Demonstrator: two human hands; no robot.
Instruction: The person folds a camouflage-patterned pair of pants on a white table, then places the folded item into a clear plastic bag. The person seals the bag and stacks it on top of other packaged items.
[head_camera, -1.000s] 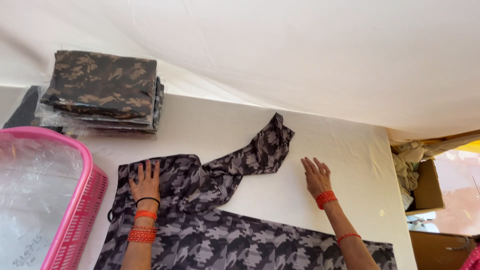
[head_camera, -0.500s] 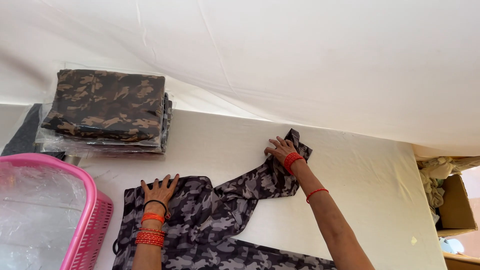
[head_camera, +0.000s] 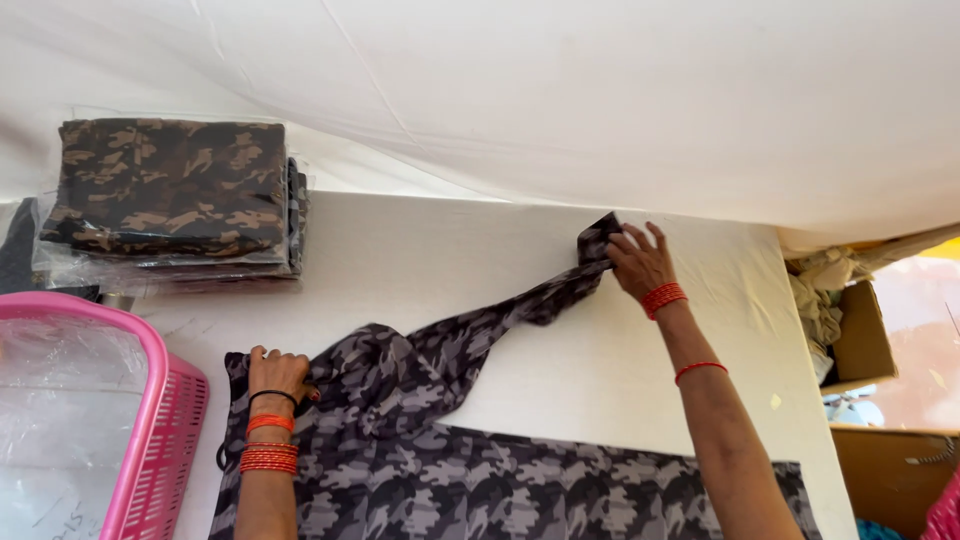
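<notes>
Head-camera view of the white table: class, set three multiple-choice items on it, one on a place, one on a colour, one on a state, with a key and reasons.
1. Where is the stack of folded camouflage cloth?
A. inside the basket
B. at the table's far left
C. under the right hand

2. What colour is the basket?
A. pink
B. green
C. black

3. How does the sleeve of the grey camouflage garment lie?
A. folded flat across the body
C. hanging off the table edge
B. drawn out away from the body

Key: 1 B, it sits on the white table beyond the basket. 2 A, its rim and mesh wall are pink. 3 B, the right hand grips its end far out while the left hand presses on the shoulder.
</notes>
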